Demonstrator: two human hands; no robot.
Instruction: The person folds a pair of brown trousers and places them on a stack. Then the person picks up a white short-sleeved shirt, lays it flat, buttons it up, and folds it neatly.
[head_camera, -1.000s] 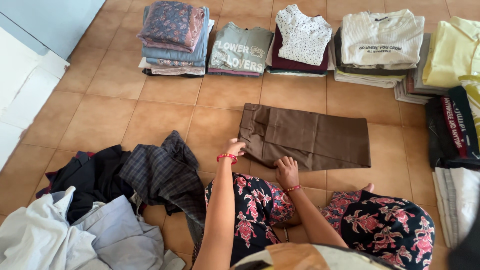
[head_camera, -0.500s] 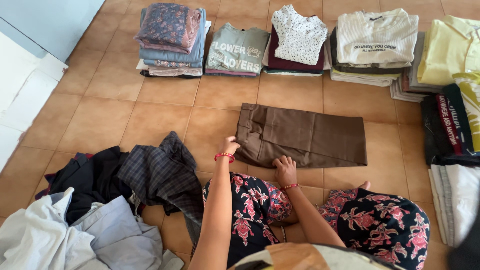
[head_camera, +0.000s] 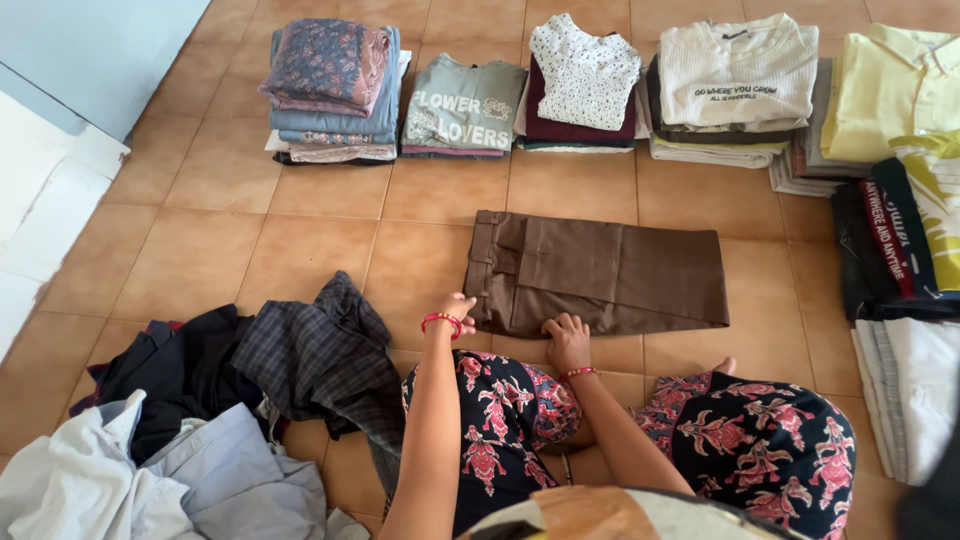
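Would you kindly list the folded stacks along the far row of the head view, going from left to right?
Floral-topped stack → grey-green T-shirt stack → white dotted top on maroon stack → cream ribbed top stack → yellow shirt stack.

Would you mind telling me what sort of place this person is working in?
Most likely a room in a home, with laundry being sorted on the floor. The tiled floor holds stacks of folded clothes along the top, an unfolded heap nearby, and both hands touch brown trousers.
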